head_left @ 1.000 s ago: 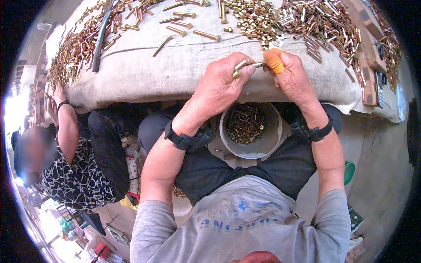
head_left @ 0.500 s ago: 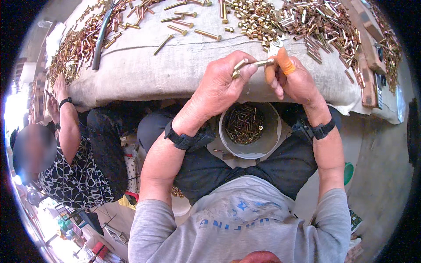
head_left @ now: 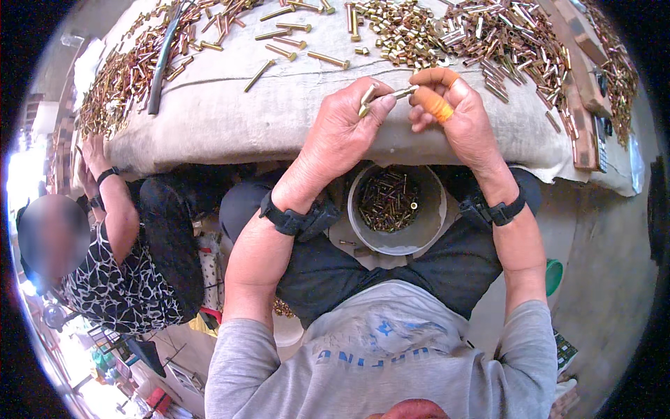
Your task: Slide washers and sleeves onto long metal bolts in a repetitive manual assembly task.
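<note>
Cloth-covered table [head_left: 230, 122] takes up everything just beyond the grey bucket [head_left: 431, 222], so I'll place stuff by that bucket. Well left of it there's a co-worker [head_left: 118, 293] in a black-and-white patterned top, hands at the table edge. Far beyond it on the left is a big bolt pile [head_left: 112, 98], and beyond it on the right a heap of metal sleeves [head_left: 520, 38]. Bucket itself has loads of slim metal pieces in it. Left hand [head_left: 342, 126], beyond and left of it, is curled closed around at least two bolts [head_left: 400, 93]. Right hand [head_left: 466, 120], beyond and right, is half-curled, orange wraps [head_left: 434, 105] on thumb and finger, tips right by one bolt's end; can't tell if they're gripping.
</note>
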The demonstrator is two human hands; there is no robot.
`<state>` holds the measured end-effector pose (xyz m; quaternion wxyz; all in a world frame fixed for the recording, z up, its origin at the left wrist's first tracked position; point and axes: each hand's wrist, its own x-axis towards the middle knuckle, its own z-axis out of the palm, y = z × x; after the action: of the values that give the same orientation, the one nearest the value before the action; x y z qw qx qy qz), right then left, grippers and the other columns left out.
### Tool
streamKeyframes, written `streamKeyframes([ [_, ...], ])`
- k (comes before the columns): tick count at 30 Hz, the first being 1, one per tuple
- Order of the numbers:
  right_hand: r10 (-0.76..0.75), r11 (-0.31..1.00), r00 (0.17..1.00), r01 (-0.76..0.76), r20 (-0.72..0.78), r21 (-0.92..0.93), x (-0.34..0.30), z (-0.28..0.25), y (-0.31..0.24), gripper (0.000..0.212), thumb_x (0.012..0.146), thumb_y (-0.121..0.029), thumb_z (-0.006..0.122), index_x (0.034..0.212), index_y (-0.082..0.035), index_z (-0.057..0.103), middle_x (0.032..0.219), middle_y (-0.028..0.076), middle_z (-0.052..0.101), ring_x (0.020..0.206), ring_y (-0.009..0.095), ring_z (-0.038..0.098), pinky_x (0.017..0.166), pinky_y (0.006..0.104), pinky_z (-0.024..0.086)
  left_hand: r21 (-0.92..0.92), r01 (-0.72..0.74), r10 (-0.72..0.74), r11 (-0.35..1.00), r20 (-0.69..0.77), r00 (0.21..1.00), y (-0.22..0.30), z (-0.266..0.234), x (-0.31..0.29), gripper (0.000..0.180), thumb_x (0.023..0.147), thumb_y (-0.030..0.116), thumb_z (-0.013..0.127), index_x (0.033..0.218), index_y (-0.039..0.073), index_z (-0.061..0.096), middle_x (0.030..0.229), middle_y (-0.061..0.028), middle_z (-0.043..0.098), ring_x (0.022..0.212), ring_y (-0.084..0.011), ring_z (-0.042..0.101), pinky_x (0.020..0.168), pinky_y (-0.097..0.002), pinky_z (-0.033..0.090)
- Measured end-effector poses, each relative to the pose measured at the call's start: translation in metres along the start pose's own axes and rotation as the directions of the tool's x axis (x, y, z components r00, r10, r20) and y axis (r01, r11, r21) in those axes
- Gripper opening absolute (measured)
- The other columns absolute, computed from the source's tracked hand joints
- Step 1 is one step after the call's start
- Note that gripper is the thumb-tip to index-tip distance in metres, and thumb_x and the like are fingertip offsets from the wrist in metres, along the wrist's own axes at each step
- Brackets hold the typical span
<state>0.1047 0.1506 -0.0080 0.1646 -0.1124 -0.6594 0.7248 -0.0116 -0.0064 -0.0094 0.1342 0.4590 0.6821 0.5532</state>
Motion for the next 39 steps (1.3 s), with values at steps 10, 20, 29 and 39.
streamKeyframes([
  [10,0.087,0.959,0.996,-0.088,-0.017,-0.271,-0.001,-0.001,0.0,0.022,0.092,-0.025,0.062,0.095,-0.003,0.062,0.074,0.0,0.058,0.06,0.005,0.052,0.051,0.0204,0.042,-0.054,0.06,-0.056,0.997,0.076,0.996,-0.001,0.002,-0.002,0.018,0.094,0.018,0.059,0.098,0.001,0.062,0.072,0.0024,0.058,0.067,-0.0104,0.053,0.061,-0.0266,0.045],
  [20,0.04,0.988,0.999,-0.041,-0.01,-0.149,-0.001,-0.003,-0.003,0.021,0.094,-0.023,0.06,0.101,-0.004,0.064,0.075,-0.001,0.058,0.06,0.004,0.051,0.053,0.02,0.043,0.094,0.035,-0.039,0.995,0.042,0.998,0.004,0.002,-0.006,0.015,0.093,0.016,0.058,0.099,0.002,0.062,0.075,-0.006,0.061,0.067,-0.0127,0.054,0.064,-0.0278,0.046],
  [29,-0.025,0.952,0.999,0.035,0.039,-0.305,-0.003,-0.001,-0.003,0.013,0.091,-0.013,0.061,0.099,-0.003,0.065,0.069,-0.002,0.058,0.059,0.005,0.053,0.053,0.021,0.044,-0.17,0.099,-0.078,0.98,0.129,0.989,0.0,-0.002,-0.003,0.016,0.094,0.019,0.058,0.095,0.003,0.062,0.068,0.0015,0.054,0.059,-0.0086,0.048,0.053,-0.025,0.04],
  [39,-0.194,0.943,0.981,0.184,-0.006,-0.279,-0.005,-0.017,-0.01,0.017,0.092,-0.007,0.058,0.107,-0.003,0.065,0.084,0.003,0.065,0.075,0.009,0.06,0.067,0.023,0.05,-0.428,0.424,-0.348,0.798,0.247,0.904,-0.001,-0.014,-0.005,0.016,0.094,0.024,0.058,0.092,0.009,0.065,0.063,0.0087,0.044,0.053,-0.0005,0.036,0.046,-0.0181,0.027],
])
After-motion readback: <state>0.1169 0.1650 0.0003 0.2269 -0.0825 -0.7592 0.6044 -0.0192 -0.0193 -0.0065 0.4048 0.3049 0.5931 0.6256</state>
